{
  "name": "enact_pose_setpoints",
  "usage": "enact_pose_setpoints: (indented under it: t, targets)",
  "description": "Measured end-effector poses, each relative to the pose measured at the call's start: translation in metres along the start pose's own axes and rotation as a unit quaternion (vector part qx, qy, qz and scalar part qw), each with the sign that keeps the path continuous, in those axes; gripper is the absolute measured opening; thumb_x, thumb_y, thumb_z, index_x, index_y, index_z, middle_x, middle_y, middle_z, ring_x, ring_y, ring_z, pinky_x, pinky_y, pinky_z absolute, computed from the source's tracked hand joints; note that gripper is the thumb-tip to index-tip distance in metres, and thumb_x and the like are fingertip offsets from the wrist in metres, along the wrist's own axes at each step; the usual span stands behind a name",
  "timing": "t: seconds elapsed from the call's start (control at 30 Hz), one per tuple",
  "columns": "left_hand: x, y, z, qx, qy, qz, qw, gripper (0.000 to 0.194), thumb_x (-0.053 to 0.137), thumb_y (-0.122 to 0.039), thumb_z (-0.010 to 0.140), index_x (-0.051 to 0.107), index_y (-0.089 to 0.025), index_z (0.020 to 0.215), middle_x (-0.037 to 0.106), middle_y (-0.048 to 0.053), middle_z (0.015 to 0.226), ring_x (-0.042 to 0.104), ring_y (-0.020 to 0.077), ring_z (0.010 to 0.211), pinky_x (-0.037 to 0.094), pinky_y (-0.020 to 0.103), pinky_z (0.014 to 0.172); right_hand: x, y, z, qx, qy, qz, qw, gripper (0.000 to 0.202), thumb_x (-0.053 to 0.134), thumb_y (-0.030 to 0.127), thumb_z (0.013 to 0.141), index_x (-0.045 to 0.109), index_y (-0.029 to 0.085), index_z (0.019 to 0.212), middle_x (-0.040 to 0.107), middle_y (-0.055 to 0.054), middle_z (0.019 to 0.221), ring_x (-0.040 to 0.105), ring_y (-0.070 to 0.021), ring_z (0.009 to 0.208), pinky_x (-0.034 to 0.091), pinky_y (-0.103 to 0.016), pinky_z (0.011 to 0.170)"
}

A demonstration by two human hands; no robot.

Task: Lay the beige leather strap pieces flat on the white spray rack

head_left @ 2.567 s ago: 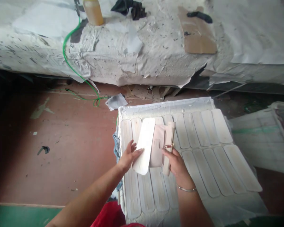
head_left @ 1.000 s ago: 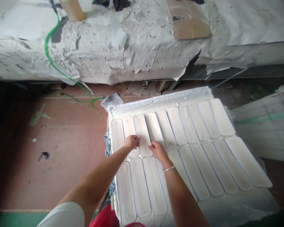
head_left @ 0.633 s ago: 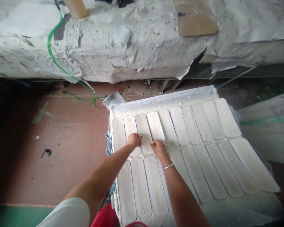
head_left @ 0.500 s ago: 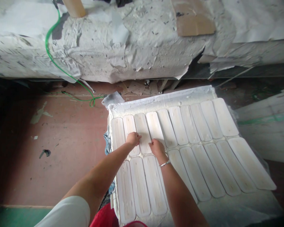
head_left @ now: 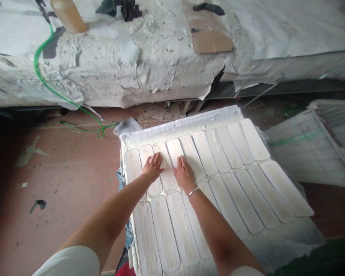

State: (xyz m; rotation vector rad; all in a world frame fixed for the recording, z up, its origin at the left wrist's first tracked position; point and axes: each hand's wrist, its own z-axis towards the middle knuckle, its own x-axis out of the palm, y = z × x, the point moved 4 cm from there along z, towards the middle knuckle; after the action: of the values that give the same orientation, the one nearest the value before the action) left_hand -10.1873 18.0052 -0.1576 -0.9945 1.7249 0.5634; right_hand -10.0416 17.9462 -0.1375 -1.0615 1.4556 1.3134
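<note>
My left hand (head_left: 152, 167) rests palm down with fingers spread over a long white rounded-end piece (head_left: 145, 152) in the far row. To its right, my right hand (head_left: 184, 171), a silver bracelet at its wrist, also lies flat, its fingers on another such piece (head_left: 174, 147). Between the hands is a bare piece (head_left: 164, 174) of the same kind. Two rows of these flat pieces, several in each, cover a white padded board (head_left: 140, 138). My forearms hide parts of the near row.
A paper-covered bench (head_left: 161, 73) runs along the back, bearing a bottle of amber liquid (head_left: 69, 17) and a cardboard piece (head_left: 211, 38). A green hose (head_left: 43, 82) hangs down to the reddish floor (head_left: 74, 184). At right stands a white crate (head_left: 296, 142).
Both hands have gone from curled, pinching fingers at the piece between them to spread fingers lying flat. The camera view has shifted, so bench and board appear further left.
</note>
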Motion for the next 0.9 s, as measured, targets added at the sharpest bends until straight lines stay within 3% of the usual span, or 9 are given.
enact_pose_setpoints:
  t: [0.13, 0.27, 0.47, 0.63, 0.7, 0.73, 0.8, 0.87, 0.9]
  targets:
    - [0.003, -0.004, 0.005, -0.026, 0.037, 0.015, 0.999, 0.071, 0.037, -0.044, 0.093, 0.012, -0.006, 0.148, -0.001, 0.012, 0.153, 0.002, 0.0262, 0.142, 0.011, 0.041, 0.116, 0.029, -0.020, -0.005, -0.030, -0.018, -0.007, 0.999, 0.058, 0.044, 0.031, 0.091, 0.034, 0.000, 0.139, 0.026, -0.019, 0.150, 0.020, -0.0271, 0.140, 0.024, -0.039, 0.114]
    - [0.007, -0.018, -0.010, -0.025, 0.032, 0.031, 0.999, 0.068, 0.035, -0.041, 0.094, 0.013, -0.006, 0.147, 0.000, 0.012, 0.153, 0.004, 0.0268, 0.142, 0.009, 0.046, 0.116, 0.034, -0.023, -0.019, -0.029, -0.027, -0.031, 0.999, 0.057, 0.041, 0.033, 0.092, 0.035, 0.001, 0.140, 0.027, -0.016, 0.150, 0.021, -0.0268, 0.140, 0.022, -0.041, 0.114]
    - [0.035, -0.057, -0.062, 0.050, 0.028, 0.004, 0.998, 0.064, 0.037, -0.038, 0.094, 0.018, -0.006, 0.147, 0.002, 0.010, 0.153, 0.006, 0.0255, 0.142, 0.010, 0.049, 0.115, 0.025, -0.037, -0.090, -0.049, 0.002, -0.058, 0.997, 0.058, 0.041, 0.040, 0.092, 0.036, 0.009, 0.141, 0.031, -0.011, 0.150, 0.025, -0.0256, 0.139, 0.016, -0.044, 0.116]
    - [0.033, -0.058, -0.095, 0.062, 0.015, -0.114, 0.991, 0.056, 0.043, -0.032, 0.091, 0.037, -0.008, 0.141, 0.029, 0.011, 0.148, 0.025, 0.0246, 0.138, 0.022, 0.044, 0.114, 0.019, -0.040, -0.113, -0.030, 0.036, -0.051, 0.998, 0.061, 0.041, 0.047, 0.091, 0.039, 0.011, 0.140, 0.034, -0.010, 0.148, 0.028, -0.0271, 0.137, 0.018, -0.047, 0.115]
    - [0.025, -0.038, -0.119, 0.023, -0.084, -0.180, 0.980, 0.052, 0.043, -0.033, 0.091, 0.042, -0.008, 0.137, 0.042, 0.013, 0.142, 0.034, 0.0228, 0.134, 0.028, 0.040, 0.112, 0.014, -0.037, -0.109, -0.021, 0.038, -0.041, 0.998, 0.059, 0.042, 0.047, 0.091, 0.040, 0.013, 0.139, 0.036, -0.010, 0.147, 0.029, -0.0276, 0.136, 0.019, -0.049, 0.114]
    - [0.022, -0.023, -0.136, -0.014, -0.169, -0.209, 0.963, 0.053, 0.041, -0.036, 0.091, 0.042, -0.007, 0.136, 0.044, 0.014, 0.140, 0.035, 0.0222, 0.133, 0.028, 0.039, 0.111, 0.010, -0.035, -0.108, -0.020, 0.036, -0.033, 0.999, 0.057, 0.042, 0.046, 0.091, 0.042, 0.014, 0.138, 0.038, -0.010, 0.146, 0.030, -0.0276, 0.136, 0.021, -0.050, 0.113]
    - [0.029, 0.013, -0.177, -0.146, -0.294, -0.259, 0.908, 0.063, 0.042, -0.047, 0.088, 0.039, -0.006, 0.136, 0.042, 0.018, 0.139, 0.037, 0.0244, 0.131, 0.030, 0.039, 0.110, 0.000, -0.038, -0.114, -0.016, 0.018, -0.017, 1.000, 0.050, 0.041, 0.041, 0.092, 0.044, 0.016, 0.136, 0.042, -0.010, 0.144, 0.032, -0.0274, 0.135, 0.024, -0.052, 0.112]
    - [0.056, 0.044, -0.217, -0.313, -0.282, -0.289, 0.860, 0.089, 0.049, -0.062, 0.076, 0.033, -0.001, 0.138, 0.040, 0.025, 0.138, 0.037, 0.0360, 0.129, 0.032, 0.049, 0.107, -0.012, -0.051, -0.137, 0.009, -0.034, 0.000, 0.999, 0.046, 0.039, 0.034, 0.093, 0.043, 0.017, 0.136, 0.045, -0.012, 0.141, 0.035, -0.0274, 0.134, 0.030, -0.053, 0.110]
    - [0.074, 0.053, -0.233, -0.374, -0.225, -0.321, 0.840, 0.099, 0.053, -0.067, 0.067, 0.034, 0.002, 0.136, 0.041, 0.029, 0.135, 0.040, 0.0410, 0.126, 0.036, 0.053, 0.103, -0.019, -0.062, -0.155, 0.035, -0.076, 0.010, 0.996, 0.046, 0.038, 0.032, 0.093, 0.041, 0.017, 0.136, 0.047, -0.013, 0.138, 0.039, -0.0274, 0.132, 0.034, -0.052, 0.107]
